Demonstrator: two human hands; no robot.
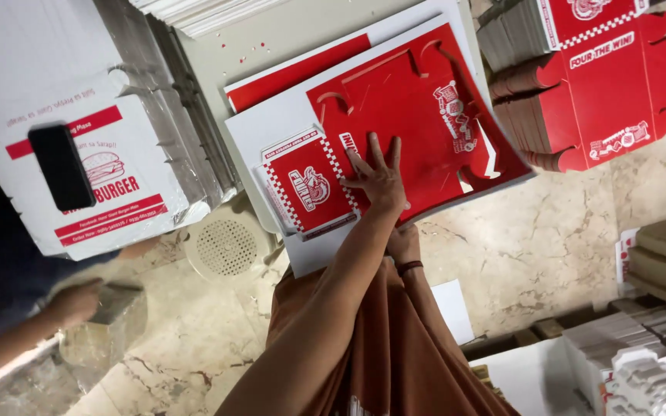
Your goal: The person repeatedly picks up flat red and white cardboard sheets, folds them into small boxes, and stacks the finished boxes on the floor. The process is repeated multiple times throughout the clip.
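The red cardboard sheet (418, 115) is a flat, die-cut box blank with a glossy printed face, curved slots and scalloped tab edges; it lies on a plain white board (271, 127) in the middle of the scene, over a marbled stone floor (533, 246). Its long axis runs diagonally, from the near left to the far right, and its far right corner overhangs the white board. The left hand (379, 176) lies palm down on the near left part of the sheet, fingers spread and extended toward the far side, pressing flat and pinching nothing. The right hand (404, 243) sits just near of the sheet's near edge, partly hidden under the left forearm; whether it is open or grips the edge cannot be told. Just left of the left hand, touching the sheet's edge, is a small folded box (310, 189), red with a checkered white border. At far right stands a stack of red blanks (603, 77) with the same scalloped outline. At left lies a white printed box (90, 173) with a black phone (61, 166) resting on it, and a round perforated white cover (227, 246) sits on the floor near it. Another person's hand (75, 302) holds a grey block at near left.
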